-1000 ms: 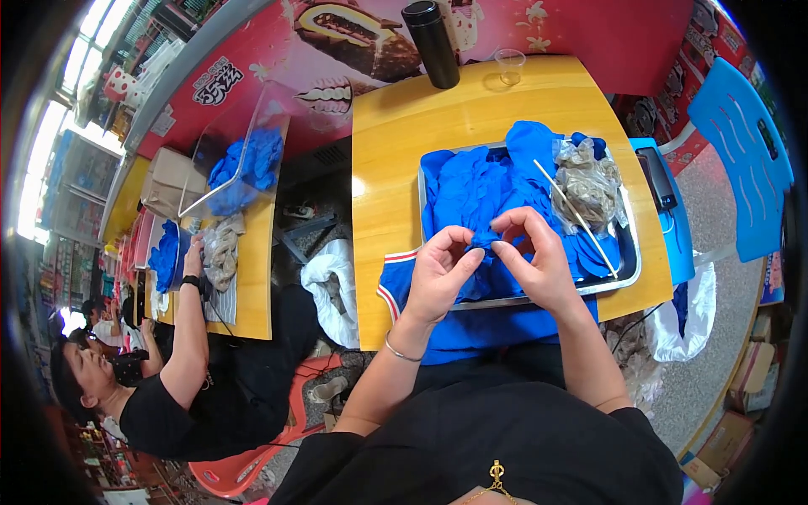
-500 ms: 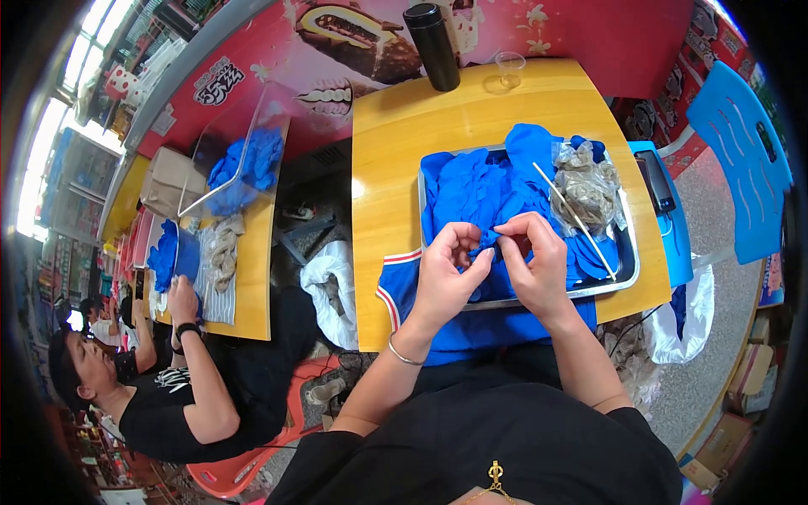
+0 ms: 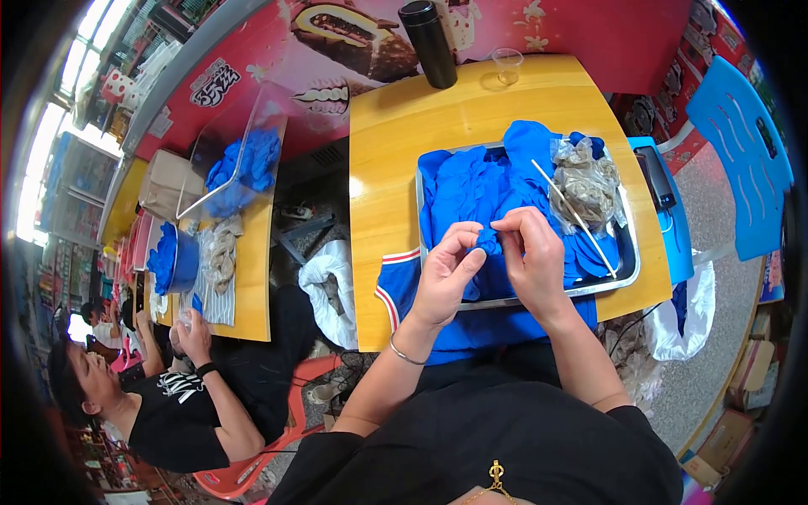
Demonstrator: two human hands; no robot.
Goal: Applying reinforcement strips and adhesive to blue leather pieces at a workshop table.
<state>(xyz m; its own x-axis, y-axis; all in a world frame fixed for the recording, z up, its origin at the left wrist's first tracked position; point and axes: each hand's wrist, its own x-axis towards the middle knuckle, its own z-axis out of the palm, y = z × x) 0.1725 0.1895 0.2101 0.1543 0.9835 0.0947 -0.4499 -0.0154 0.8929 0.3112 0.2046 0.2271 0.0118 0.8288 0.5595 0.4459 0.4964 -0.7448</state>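
Note:
My left hand (image 3: 443, 282) and my right hand (image 3: 539, 265) meet over the near side of a shallow metal tray (image 3: 581, 292). Between their fingertips they pinch a small, bunched piece of blue stretchy material (image 3: 487, 241); its exact kind is hard to make out. A heap of similar limp blue pieces (image 3: 467, 189) fills the tray beyond my hands. On its right side lies a clear plastic bag (image 3: 585, 202) of grey-brown pieces. A thin white stick (image 3: 574, 219) slants across the tray beside the bag. Blue cloth with red-and-white striped trim (image 3: 397, 286) drapes over the near table edge.
On the yellow table (image 3: 383, 160), a black bottle (image 3: 427, 46) and a clear cup (image 3: 507, 67) stand at the back. A blue chair (image 3: 736, 160) is to the right. At left, a co-worker's hands (image 3: 194, 337) work near a blue tub (image 3: 184, 263). A white sack (image 3: 330, 295) stands between the tables.
My hands stay together at the blue piece, with the fingers slightly shifted and the left hand turned a little. The co-worker's hand has moved down from the tub toward the near table edge.

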